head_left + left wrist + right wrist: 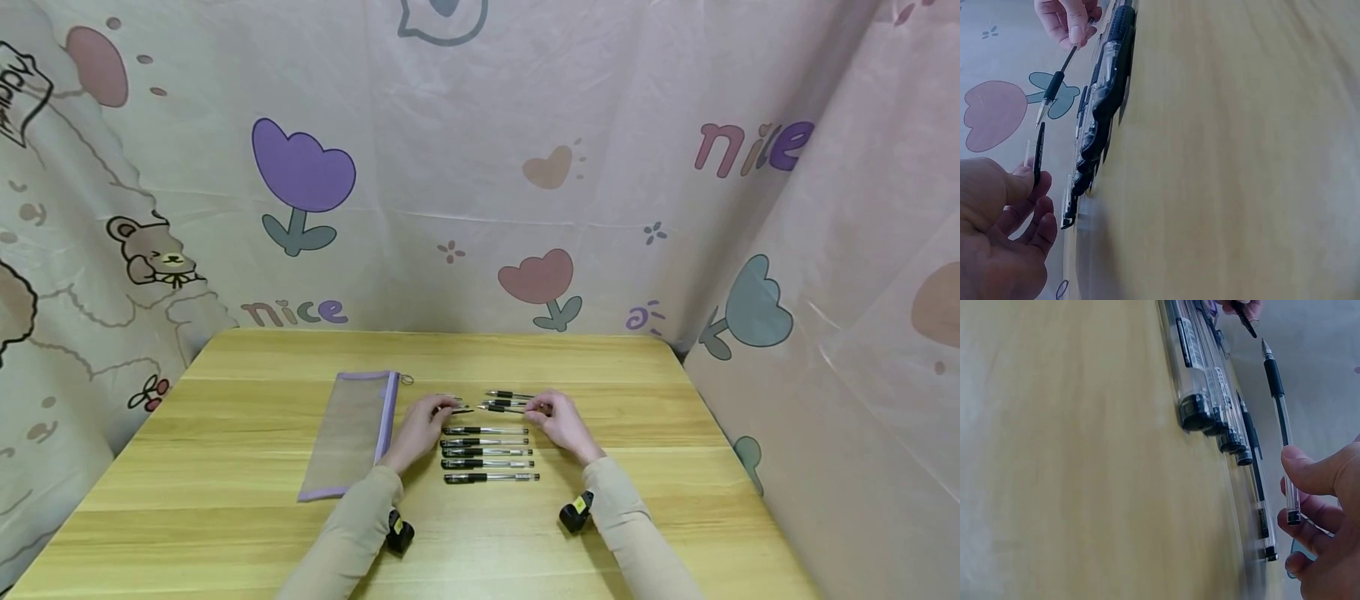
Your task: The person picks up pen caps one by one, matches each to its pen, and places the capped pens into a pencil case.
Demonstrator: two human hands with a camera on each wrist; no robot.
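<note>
In the head view, my left hand (418,429) is above the table, left of the pens. Its thumb and fingers pinch a clear pen cap with a black clip (1039,156). Across from it, my right hand (561,423) grips an uncapped gel pen (1274,378) near its back end, with the tip pointing at the cap. A small gap separates tip and cap. Several capped gel pens (491,477) lie in a column on the near side of the hands. Beyond the held pen lie other uncapped pens (504,394); small caps near my left fingers are partly hidden.
A mesh zip pouch (348,433) with purple edging lies flat to the left, its zip side near my left forearm. All this is on a wooden table (225,450). A printed curtain (450,167) hangs behind and along both sides.
</note>
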